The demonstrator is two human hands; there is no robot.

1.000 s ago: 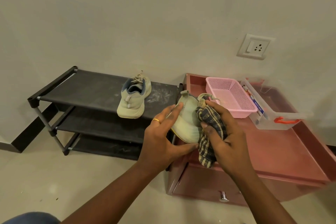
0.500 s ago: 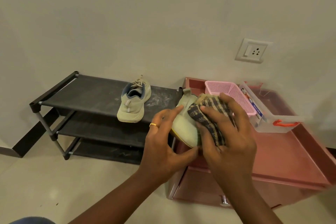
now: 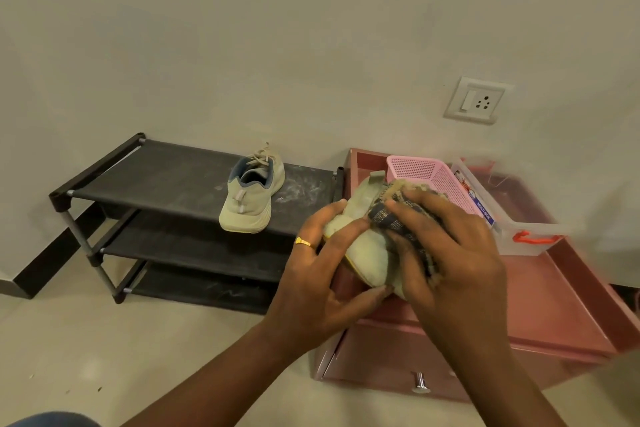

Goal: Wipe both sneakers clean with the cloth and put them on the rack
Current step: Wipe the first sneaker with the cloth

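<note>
Gripping the held sneaker with the left hand, fingers curled over its side and thumb tucked under the near end, holding it raised above the near corner of the pink cabinet. Pressing the checked cloth against the upper with the right hand, fingers spread and bent over the bunched fabric, covering most of the shoe's far half.

Judging this as the wiping of the second shoe, under way and not finished. Leaving the rest of the rub-down to do, then the carry across to the rack.

Showing as pale greenish-beige fabric with a thin yellow line along the sole edge and a pull tab poking up at the far end. Looking soft and light, likely giving a little under the fingers. Hiding any dirt beneath cloth and hand, so not telling how clean.

Counting the other sneaker as already placed. Sitting upright on the top shelf of the rack, heel toward the camera, laces loose, blue lining showing at the collar, well apart from both hands. Noting pale dusty smears on the shelf just beside it.

Seeing, beyond the hands, a pink basket and a clear box resting on the cabinet top near the wall.
</note>
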